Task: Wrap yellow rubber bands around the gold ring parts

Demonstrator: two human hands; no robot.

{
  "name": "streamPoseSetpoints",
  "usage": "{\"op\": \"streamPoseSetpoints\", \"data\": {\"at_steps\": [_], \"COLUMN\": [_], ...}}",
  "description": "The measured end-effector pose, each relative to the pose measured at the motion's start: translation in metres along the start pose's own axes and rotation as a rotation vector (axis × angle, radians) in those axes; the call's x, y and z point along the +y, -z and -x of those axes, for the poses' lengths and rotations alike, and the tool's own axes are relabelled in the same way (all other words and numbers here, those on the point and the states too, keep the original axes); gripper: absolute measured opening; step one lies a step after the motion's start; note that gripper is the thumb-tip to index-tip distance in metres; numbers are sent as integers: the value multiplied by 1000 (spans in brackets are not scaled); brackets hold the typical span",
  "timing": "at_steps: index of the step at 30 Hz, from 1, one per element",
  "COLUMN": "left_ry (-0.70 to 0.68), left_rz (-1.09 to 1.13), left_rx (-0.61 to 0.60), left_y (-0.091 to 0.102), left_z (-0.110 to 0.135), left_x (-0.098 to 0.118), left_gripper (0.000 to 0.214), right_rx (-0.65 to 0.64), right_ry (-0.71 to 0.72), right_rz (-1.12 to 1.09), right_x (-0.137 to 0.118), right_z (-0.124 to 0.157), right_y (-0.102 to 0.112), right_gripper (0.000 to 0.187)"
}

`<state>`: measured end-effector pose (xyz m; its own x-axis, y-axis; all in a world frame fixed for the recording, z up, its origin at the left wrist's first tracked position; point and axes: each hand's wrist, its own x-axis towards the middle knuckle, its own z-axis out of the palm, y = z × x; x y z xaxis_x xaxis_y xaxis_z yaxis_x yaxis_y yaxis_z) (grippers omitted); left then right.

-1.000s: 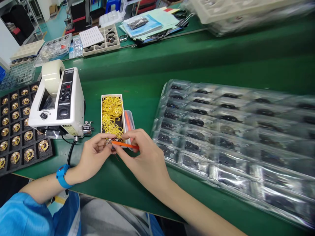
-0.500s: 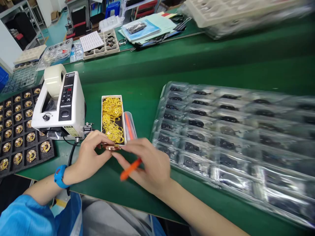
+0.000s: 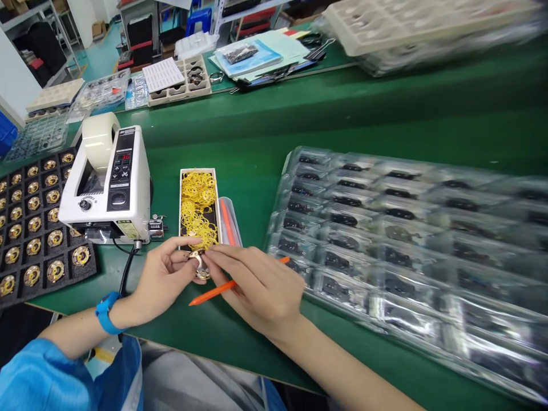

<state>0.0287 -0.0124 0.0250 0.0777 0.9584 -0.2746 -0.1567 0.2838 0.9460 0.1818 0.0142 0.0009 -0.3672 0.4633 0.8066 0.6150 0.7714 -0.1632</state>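
Note:
Between the thumb and fingers of my left hand (image 3: 156, 282) is a small round gold-coloured metal part (image 3: 202, 273), shiny like a watch case. My right hand (image 3: 269, 288) touches the part's right side with its fingertips. An orange pen-like stick (image 3: 209, 294) is tucked in that same hand, its pointed end sticking out to the left below the part. Just beyond the fingers, a narrow white box (image 3: 216, 191) holds a heap of thin yellow rings (image 3: 198, 197). My fingers hide some of the part and the box's near end.
Left stands a white tape dispenser (image 3: 139, 154), beside a black foam tray (image 3: 92, 268) of round gold parts. A clear plastic tray (image 3: 280, 200) with dark pieces covers the right. Another orange stick (image 3: 226, 222) lies beside the box. Folders (image 3: 291, 48) and beige trays (image 3: 355, 43) sit behind.
The metal part has turned from edge-on to show its shiny face. My right fingers have closed in on it, and the orange stick has swung flatter. The view has shifted slightly.

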Motion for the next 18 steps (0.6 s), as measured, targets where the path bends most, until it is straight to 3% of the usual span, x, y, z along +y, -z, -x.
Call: {"op": "streamPoseSetpoints", "data": {"at_steps": [5,11,18], "left_ry": [-140,-201,-283], "left_rz": [-132,-255,-353], "left_rx": [20,58,66], "left_y": [-2,1,0], "left_z": [4,5,7], "left_x": [-6,-10,-10], "left_gripper": [27,28,29], "right_rx": [-7,-11,-25], "right_ry": [76,156,142], "right_rz": [-21,-25,-13], "right_x": [2,7,4], "right_z": [4,3,5], "right_y": [-1,0,0], "right_gripper": [17,18,18]}}
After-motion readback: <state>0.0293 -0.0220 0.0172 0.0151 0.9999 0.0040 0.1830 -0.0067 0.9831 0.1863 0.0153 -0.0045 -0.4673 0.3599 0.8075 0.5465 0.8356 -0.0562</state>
